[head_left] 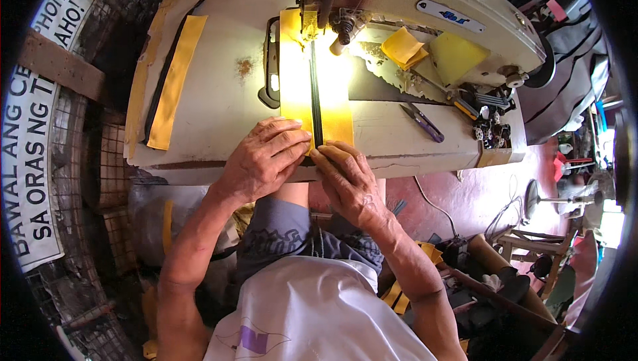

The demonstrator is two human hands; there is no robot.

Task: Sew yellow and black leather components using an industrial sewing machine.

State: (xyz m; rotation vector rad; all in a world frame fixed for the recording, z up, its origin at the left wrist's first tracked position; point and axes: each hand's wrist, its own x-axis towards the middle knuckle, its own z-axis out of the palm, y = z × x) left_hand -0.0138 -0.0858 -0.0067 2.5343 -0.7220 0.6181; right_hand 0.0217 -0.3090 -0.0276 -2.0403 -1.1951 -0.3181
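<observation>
Two yellow fabric panels (337, 112) with a black zipper (315, 95) between them run from the table's near edge up to the sewing machine's needle area (319, 28), where the lamp glares. My left hand (266, 161) has its fingers bent together on the near end of the left panel, beside the zipper. With thumb and fingertips close together, my right hand (351, 181) pinches the near end at the zipper and right panel. The fingertips of both hands nearly meet there. The far end, under the presser foot, is hard to make out in the glare.
Left on the table lies another yellow strip (176, 88) with a black zipper. To the right are thread snips (423, 121), folded yellow pieces (403, 47) and several bobbins (490, 133). The machine arm (465, 12) overhangs the back right. A standing fan (533, 196) is beyond the table.
</observation>
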